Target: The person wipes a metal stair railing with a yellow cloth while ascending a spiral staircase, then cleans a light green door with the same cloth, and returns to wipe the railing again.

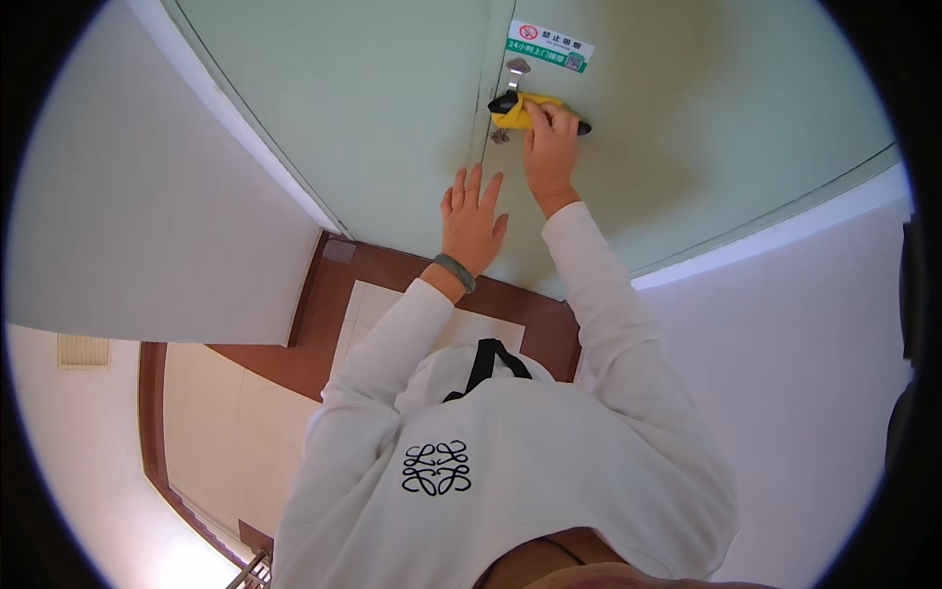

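Observation:
A pale green double door (412,96) stands in front of me. My right hand (552,143) grips a yellow cloth (515,116) that is folded around the black lever handle (503,104) on the right leaf; the handle's dark ends stick out on both sides of the cloth. Just below is a small metal lock fitting (500,136), and above sits a metal hasp (518,66). My left hand (473,213), with a dark bangle at the wrist, is spread near the seam between the leaves and holds nothing. Whether it touches the door cannot be told.
A sticker (550,46) with a no-smoking sign is on the door above the handle. Walls flank the door, a grey-white one (184,184) at left and a pale one (765,353) at right. Beneath lies a floor with a red-brown border (294,375). Metal rails (254,570) show at lower left.

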`<state>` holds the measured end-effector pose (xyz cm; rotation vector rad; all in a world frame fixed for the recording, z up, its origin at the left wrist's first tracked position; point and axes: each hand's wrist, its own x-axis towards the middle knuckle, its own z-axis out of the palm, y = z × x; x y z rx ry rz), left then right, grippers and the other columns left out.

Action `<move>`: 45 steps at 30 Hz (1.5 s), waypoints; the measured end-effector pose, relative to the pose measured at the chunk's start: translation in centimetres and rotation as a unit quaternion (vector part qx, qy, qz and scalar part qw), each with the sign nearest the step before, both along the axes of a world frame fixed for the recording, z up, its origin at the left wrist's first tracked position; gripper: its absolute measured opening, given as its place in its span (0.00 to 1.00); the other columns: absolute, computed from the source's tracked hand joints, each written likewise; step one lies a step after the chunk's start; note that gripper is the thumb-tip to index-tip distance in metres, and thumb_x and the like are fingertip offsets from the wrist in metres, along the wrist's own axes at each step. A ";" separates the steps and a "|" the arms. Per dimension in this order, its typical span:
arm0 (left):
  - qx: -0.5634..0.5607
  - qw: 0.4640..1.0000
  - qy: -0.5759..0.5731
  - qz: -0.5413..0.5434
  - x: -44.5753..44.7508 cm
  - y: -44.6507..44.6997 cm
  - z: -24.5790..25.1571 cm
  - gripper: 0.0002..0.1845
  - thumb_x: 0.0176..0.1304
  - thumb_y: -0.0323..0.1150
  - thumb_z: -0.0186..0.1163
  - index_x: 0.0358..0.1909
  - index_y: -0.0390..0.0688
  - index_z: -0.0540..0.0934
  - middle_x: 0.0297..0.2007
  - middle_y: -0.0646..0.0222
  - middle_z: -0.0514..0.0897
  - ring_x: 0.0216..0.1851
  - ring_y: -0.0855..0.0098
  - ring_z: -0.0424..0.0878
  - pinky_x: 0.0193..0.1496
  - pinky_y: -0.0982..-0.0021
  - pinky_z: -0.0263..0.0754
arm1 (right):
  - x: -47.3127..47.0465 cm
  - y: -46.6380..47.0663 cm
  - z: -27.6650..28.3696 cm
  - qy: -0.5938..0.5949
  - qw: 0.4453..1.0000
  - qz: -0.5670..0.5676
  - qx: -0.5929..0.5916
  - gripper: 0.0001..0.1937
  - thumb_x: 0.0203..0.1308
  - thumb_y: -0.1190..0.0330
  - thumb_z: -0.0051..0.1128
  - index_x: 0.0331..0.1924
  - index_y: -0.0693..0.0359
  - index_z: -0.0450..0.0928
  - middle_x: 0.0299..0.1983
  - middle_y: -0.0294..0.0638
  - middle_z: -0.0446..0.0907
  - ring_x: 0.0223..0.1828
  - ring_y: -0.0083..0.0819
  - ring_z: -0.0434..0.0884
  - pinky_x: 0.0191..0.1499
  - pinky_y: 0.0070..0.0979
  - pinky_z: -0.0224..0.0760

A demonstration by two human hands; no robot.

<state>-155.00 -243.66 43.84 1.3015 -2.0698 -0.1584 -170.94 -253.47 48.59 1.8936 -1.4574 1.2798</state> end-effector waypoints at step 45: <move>0.040 0.988 -0.074 -0.129 -20.8 7.0 -2.9 0.37 0.63 0.34 0.65 0.74 0.46 0.64 0.74 0.49 0.60 0.76 0.43 0.55 0.73 0.42 0.54 | -30.8 10.4 -16.3 -0.682 0.716 -0.136 -0.064 0.15 0.69 0.76 0.58 0.55 0.68 0.68 0.47 0.43 0.77 0.47 0.31 0.79 0.53 0.28 0.75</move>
